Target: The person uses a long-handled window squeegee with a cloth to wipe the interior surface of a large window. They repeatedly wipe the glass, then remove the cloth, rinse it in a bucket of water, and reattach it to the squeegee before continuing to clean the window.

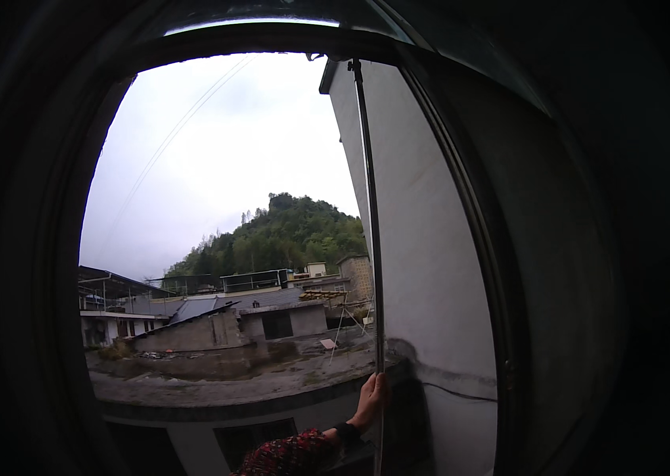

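My left hand (pixel 368 402), with a dark band on its wrist and a red-and-black patterned sleeve behind it, is closed round a long, narrow upright metal bar (pixel 372 214). Dark with a bright edge, the bar runs from a small black fitting (pixel 355 68) near the top of the window opening down past the lower edge of the view. I cannot tell whether it is a loose pole or the edge of a window sash. My fingers wrap its lower part, and their tips are partly hidden. My right hand is out of view.
A dark window frame (pixel 470 190) surrounds the opening. Outside, a pale building wall (pixel 406 174) rises close on the right, with a cable (pixel 458 393) along it. Below lie a flat roof (pixel 232 390) and low houses (pixel 283 320); a wooded hill (pixel 283 236) stands beyond.
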